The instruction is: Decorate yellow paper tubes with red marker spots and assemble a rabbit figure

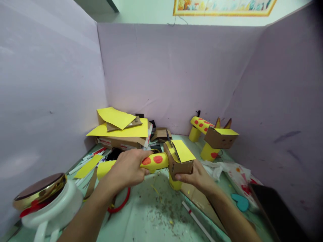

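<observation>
My left hand (131, 166) is wrapped over a yellow paper tube (157, 160) with red spots, lying crosswise above the table. Its right end meets a small cardboard box (183, 169) with a yellow paper top (183, 151). Fingers and thumb of my right hand (202, 177) grip that box by its right and lower side. Thin dark pointed pieces (174, 151) stand up along the box's left edge; I cannot make out exactly what they are. Below the box shows a short yellow tube leg (174, 183). My fingers hide part of the spotted tube.
A similar cardboard animal (220, 137) stands at the back right. Yellow sheets (116, 117) lie on a cardboard stack at the back left. Red-handled scissors (122, 203), a white pot (59, 205), a dark phone-like slab (275, 211), a blue heart (240, 202) and scraps surround my arms.
</observation>
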`<state>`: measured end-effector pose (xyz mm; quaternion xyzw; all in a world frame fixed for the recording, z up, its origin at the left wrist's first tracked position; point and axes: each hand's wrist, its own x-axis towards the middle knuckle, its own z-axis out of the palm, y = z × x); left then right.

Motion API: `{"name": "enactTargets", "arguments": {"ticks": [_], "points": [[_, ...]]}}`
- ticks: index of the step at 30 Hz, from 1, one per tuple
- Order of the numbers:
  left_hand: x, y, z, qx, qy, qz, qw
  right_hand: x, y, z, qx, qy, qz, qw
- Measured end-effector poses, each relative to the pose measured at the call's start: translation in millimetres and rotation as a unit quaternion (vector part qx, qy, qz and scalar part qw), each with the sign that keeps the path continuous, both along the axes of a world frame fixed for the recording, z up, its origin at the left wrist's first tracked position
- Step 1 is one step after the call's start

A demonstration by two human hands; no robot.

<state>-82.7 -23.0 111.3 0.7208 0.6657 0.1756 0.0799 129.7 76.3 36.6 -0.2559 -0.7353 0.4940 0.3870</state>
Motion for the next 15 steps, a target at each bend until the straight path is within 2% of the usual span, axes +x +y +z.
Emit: {"name": "enactTargets", "arguments": {"ticks": [8, 15], "points": [[0, 0, 0.3, -0.006, -0.005, -0.002, 1.000, -3, -5, 2.2, -0.062, 0.035, 0.021, 0.997], [1, 1, 0.4, -0.008, -0.002, 0.000, 1.000, -5, -9, 9.3, -0.054, 0.023, 0.021, 0.998]]}}
